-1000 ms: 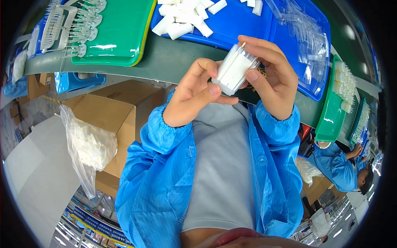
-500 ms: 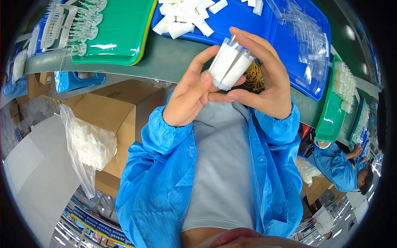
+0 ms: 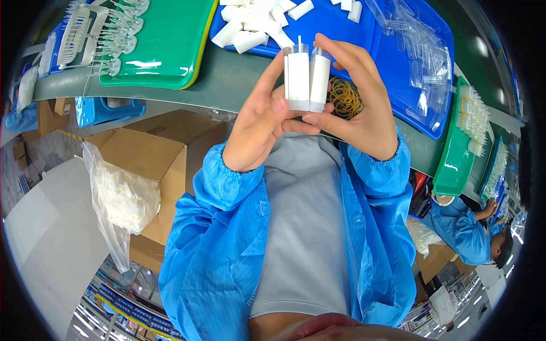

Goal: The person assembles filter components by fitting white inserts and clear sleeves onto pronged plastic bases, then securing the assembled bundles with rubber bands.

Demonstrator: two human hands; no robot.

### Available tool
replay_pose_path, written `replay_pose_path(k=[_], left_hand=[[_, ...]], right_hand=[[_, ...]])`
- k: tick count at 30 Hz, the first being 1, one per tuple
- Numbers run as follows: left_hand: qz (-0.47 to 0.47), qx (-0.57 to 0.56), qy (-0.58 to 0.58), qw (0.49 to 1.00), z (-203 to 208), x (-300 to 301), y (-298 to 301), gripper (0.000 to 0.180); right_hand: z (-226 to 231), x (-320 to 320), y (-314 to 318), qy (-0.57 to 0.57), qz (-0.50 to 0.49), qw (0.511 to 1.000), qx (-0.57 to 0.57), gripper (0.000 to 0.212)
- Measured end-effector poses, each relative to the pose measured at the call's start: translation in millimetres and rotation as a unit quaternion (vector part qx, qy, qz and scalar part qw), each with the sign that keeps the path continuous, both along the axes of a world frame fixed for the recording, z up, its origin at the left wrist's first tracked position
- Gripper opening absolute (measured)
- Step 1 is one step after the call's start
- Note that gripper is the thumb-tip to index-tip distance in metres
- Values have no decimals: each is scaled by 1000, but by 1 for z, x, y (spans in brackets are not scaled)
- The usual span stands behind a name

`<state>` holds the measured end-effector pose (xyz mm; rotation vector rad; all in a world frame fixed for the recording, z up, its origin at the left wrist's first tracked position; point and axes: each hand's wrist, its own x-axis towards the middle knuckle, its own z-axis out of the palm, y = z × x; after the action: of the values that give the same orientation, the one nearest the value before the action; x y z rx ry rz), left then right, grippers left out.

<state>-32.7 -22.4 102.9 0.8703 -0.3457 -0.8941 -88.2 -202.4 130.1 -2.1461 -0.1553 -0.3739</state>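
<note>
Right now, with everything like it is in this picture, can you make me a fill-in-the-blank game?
1. The left hand and the right hand hold a clear holder with cylinders coloured ____.
2. The yellow bands show closest to the person's ____ hand.
3. The big tray with a yellow edge is coloured ____.
4. The person's left sleeve is coloured ____.

Missing words: white; right; green; blue.

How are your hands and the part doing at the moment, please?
Left hand and right hand on the part. Part roughly upright, pin on top. Yellow bands showing behind right hand, nothing visibly blocking.
</note>
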Motion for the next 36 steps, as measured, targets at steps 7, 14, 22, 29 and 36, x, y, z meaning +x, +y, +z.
replay_pose_path(k=[7,14,22,29,36], left_hand=[[9,61,10,998,0,0,-2,80],[3,85,17,996,-2,0,-1,85],[-24,41,55,997,-15,2,6,75],[-31,34,76,996,-19,1,8,62],[-53,9,98,994,-22,2,7,56]], right_hand=[[-7,-3,-2,20,17,998,51,78],[-10,-5,-1,40,24,995,91,75],[-12,-4,2,51,58,989,129,75],[-13,-5,2,49,50,994,88,68],[-12,-3,1,-4,27,1000,-6,66]])
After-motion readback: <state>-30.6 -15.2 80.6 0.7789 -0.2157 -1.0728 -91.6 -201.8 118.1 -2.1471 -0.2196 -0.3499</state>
